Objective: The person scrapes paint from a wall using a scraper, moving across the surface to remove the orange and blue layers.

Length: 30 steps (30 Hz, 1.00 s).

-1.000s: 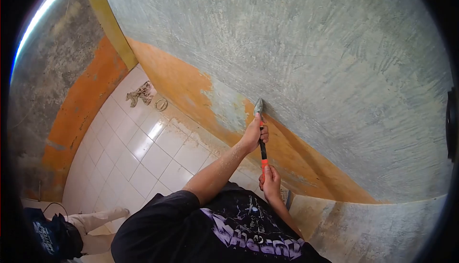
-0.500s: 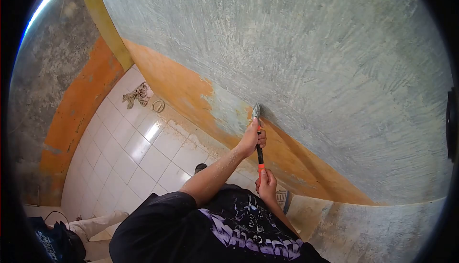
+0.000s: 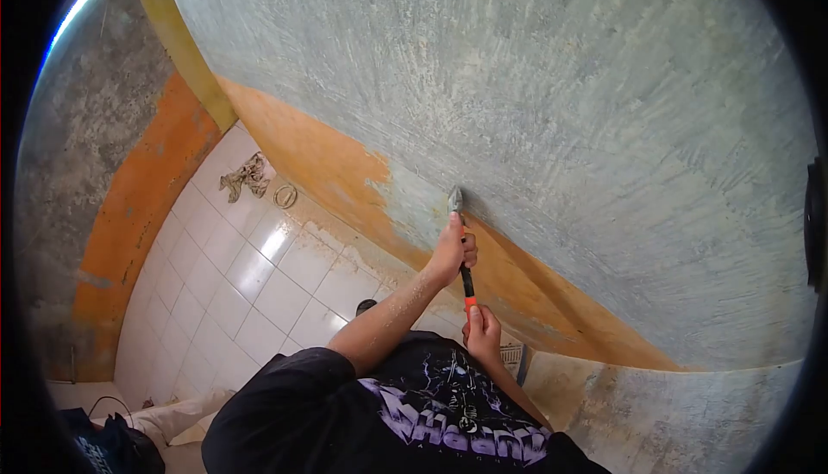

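My left hand (image 3: 448, 251) is wrapped around the upper handle of a long scraper (image 3: 468, 282) with a black and orange handle. Lower down, the fingers of my right hand (image 3: 483, 334) close around its orange end. The scraper's metal head (image 3: 455, 198) rests against the wall, where grey-blue surface (image 3: 552, 146) meets the lower orange paint (image 3: 310, 142). Around the head is a pale patch (image 3: 414, 202) with the orange gone. Pale dust speckles my left forearm.
White floor tiles (image 3: 228, 276) have pale debris along the wall's foot. A crumpled rag (image 3: 246, 178) and a ring-shaped coil (image 3: 285, 195) lie there. A floor grate (image 3: 511, 355) is by my right arm. Another person's light-coloured leg (image 3: 185, 418) shows at lower left.
The scraper's head has shifted slightly left along the wall, with my left hand following. A bit of orange beside the head now looks pale. My right hand keeps nearly the same place.
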Each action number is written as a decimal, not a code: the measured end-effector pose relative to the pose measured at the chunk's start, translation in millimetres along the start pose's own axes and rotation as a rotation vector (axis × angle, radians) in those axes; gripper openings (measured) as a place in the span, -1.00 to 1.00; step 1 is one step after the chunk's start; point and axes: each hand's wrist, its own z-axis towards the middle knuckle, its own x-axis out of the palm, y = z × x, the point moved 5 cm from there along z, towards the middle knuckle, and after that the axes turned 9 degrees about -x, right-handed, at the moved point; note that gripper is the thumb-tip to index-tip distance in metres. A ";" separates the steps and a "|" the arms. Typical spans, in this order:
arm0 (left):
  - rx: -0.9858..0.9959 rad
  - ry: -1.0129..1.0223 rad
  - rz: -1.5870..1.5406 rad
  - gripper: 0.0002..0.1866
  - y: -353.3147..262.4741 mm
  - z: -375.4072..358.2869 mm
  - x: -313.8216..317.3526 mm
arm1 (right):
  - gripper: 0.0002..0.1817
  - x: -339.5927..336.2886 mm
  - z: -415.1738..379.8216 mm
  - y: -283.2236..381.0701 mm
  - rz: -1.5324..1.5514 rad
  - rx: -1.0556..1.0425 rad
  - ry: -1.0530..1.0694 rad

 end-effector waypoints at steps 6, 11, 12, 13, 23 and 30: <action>0.031 -0.037 -0.065 -0.51 -37.6 6.9 -24.9 | -0.69 29.9 28.9 11.2 0.033 0.010 0.093; 0.020 -0.014 -0.071 -0.52 -25.0 2.1 -16.1 | -0.70 18.0 20.9 2.6 0.077 0.067 0.094; 0.011 -0.001 -0.066 -0.52 -19.4 0.4 -12.7 | -0.70 12.4 16.9 -1.8 0.067 0.081 0.075; 0.003 0.012 -0.064 -0.52 -12.5 -1.3 -9.4 | -0.70 6.3 10.9 -6.2 0.057 0.095 0.053; -0.071 0.084 -0.036 -0.53 39.1 -8.1 24.7 | -0.69 -37.6 -29.7 -16.8 0.028 0.079 -0.078; -0.070 0.088 -0.029 -0.52 42.0 -6.2 23.3 | -0.69 -37.3 -28.3 -17.6 0.018 0.080 -0.059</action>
